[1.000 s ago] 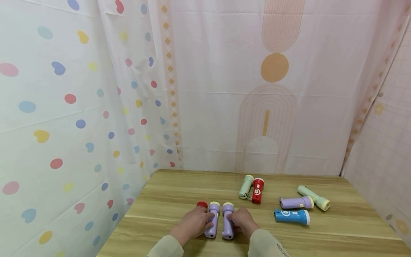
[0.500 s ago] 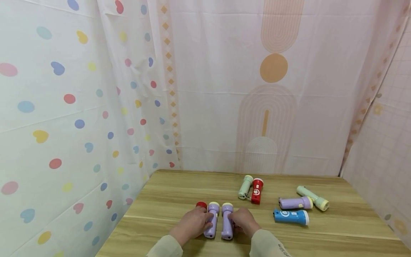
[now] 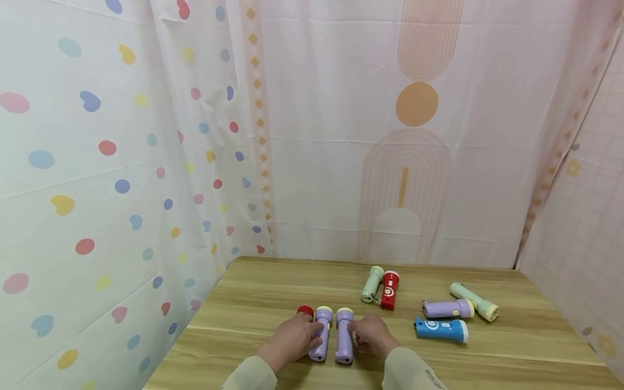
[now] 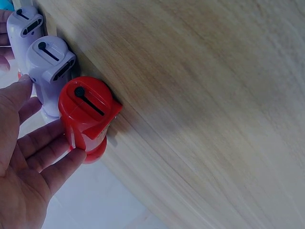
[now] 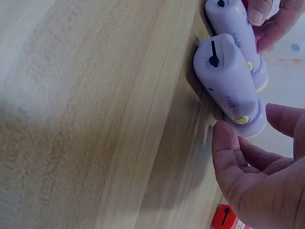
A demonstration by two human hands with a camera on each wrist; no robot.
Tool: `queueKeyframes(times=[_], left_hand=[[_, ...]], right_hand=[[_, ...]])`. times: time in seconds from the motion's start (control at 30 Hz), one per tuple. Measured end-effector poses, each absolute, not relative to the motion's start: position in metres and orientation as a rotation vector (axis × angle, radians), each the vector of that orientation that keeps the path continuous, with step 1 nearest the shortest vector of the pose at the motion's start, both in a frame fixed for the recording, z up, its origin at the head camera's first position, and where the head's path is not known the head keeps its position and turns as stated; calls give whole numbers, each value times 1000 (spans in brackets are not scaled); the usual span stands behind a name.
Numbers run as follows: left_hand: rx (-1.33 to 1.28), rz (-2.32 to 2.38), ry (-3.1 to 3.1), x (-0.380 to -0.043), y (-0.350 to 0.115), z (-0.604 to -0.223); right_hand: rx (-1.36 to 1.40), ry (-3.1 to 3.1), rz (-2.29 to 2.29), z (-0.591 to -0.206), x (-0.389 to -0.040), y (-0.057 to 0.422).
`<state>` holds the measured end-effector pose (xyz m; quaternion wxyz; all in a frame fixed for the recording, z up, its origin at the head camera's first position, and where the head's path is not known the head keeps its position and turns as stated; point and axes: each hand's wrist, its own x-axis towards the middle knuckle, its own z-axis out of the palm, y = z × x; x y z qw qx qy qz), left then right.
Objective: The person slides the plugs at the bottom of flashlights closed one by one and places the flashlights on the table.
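Two purple flashlights lie side by side near the front of the table, a left one [image 3: 319, 349] and a right one [image 3: 344, 342]. Left of them is a red flashlight [image 4: 88, 105], mostly hidden under my left hand [image 3: 290, 337] in the head view. Extended fingers of that hand rest on the red flashlight, while its thumb is at the left purple one. My right hand [image 3: 375, 335] is beside the right purple flashlight. In the right wrist view its thumb and fingers are spread apart, fingertips close to the flashlight's head, nothing between them.
Farther back, a mint green flashlight [image 3: 372, 284] and a red flashlight [image 3: 390, 291] lie together. At the right are another green flashlight [image 3: 475, 301], a purple one [image 3: 448, 309] and a blue one [image 3: 441, 330]. Patterned curtains [image 3: 317, 162] border the wooden table [image 3: 273, 281].
My right hand has shifted slightly to the right, off the right purple flashlight's side. My left hand and the flashlights stay almost in place.
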<state>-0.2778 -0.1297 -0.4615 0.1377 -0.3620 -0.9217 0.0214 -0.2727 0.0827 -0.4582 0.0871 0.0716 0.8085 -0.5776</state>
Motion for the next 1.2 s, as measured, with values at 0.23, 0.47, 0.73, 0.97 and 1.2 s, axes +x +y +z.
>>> queueKeyframes(times=[0.23, 0.47, 0.73, 0.97, 1.2], left_hand=[[-1048, 64, -2668, -279, -129, -464], [-1035, 74, -2711, -279, -128, -463], [-1032, 60, -2731, -279, -128, -463], [-1039, 49, -2703, -280, -128, -464], [-1040, 34, -2680, -280, -128, -465]], right_hand=[[209, 2387, -1733, -457, -273, 85], [236, 2435, -1661, -454, -276, 91], [236, 2437, -1654, -454, -278, 93], [241, 2469, -1622, -453, -278, 98], [287, 2487, -1604, -453, -281, 111]])
